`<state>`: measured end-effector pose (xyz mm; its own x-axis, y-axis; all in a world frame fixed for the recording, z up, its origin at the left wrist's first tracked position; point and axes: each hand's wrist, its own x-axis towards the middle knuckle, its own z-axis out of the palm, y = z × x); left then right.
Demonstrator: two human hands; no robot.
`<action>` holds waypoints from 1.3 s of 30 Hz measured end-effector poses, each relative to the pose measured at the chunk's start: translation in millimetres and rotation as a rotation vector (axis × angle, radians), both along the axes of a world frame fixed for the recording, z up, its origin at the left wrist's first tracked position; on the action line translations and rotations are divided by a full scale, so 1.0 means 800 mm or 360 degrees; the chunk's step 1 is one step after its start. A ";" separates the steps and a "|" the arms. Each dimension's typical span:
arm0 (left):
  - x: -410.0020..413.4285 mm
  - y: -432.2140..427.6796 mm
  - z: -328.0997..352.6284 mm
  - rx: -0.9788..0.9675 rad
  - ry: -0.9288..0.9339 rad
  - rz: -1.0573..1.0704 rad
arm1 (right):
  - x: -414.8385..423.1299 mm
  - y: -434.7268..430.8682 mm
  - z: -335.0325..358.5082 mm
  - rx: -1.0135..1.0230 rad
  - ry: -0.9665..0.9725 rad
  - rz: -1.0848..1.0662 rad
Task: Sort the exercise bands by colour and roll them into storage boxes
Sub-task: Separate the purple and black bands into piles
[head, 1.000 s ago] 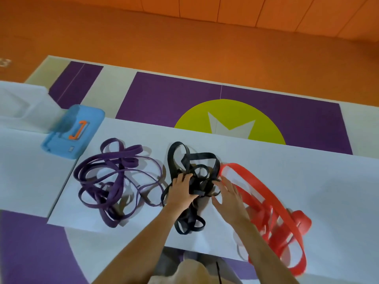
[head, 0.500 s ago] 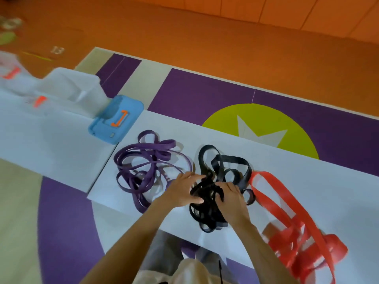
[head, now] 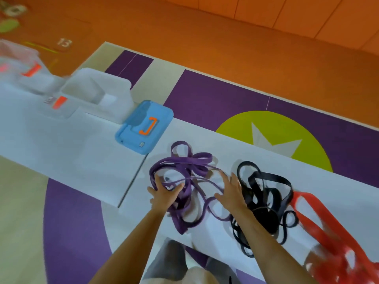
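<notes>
Purple bands (head: 190, 167) lie at 9 o'clock of the black bands (head: 264, 193). Your left hand (head: 164, 194) rests spread on them; your right hand (head: 231, 191) is flat, holding nothing. Gather loose loops inward, clear of black, before rolling.

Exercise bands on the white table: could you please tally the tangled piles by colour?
Purple tangle of flat elastic bands: 1
Black tangle of flat elastic bands: 1
Red tangle of flat elastic bands: 1
Total: 3 piles
</notes>
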<state>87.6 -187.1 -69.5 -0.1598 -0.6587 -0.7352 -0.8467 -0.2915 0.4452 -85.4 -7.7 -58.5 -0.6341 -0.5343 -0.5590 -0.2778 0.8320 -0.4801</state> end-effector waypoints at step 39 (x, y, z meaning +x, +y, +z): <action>0.025 0.061 -0.022 -0.0102 0.0705 0.0220 | 0.013 -0.091 -0.042 0.0072 -0.0396 0.0109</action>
